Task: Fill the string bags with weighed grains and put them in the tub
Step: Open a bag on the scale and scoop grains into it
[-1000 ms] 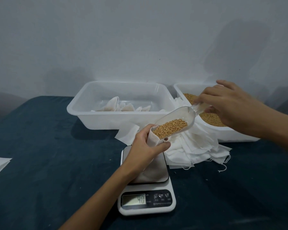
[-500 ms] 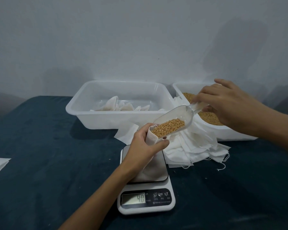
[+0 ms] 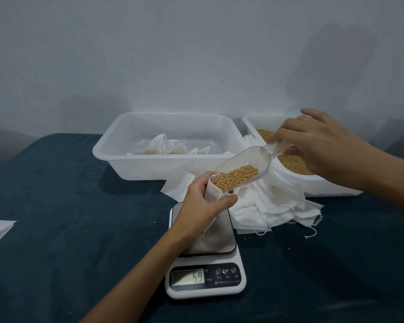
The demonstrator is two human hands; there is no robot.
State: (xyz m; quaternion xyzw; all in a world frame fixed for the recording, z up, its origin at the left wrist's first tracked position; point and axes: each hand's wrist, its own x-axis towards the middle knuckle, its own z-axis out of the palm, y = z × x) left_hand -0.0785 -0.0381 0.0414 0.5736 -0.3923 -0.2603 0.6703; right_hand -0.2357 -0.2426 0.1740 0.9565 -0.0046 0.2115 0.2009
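White cloth string bag (image 3: 211,194), gripped open by left hand (image 3: 202,203) on scale (image 3: 205,259); right hand (image 3: 317,145) pinches tilted grain scoop (image 3: 240,167); filling step; next: gentle pour.

- String bag (image 3: 211,226): white cloth, standing on the scale (image 3: 205,264) platform, mouth held open at the top.
- Grains (image 3: 234,175): golden-brown, heaped in a clear scoop (image 3: 245,166) tilted down to the bag's mouth; more fill the far-right tray (image 3: 331,188).
- Tub (image 3: 149,167): white, far centre, holding several filled bags (image 3: 158,146).
- Empty bags (image 3: 275,206): white heap right of the scale.
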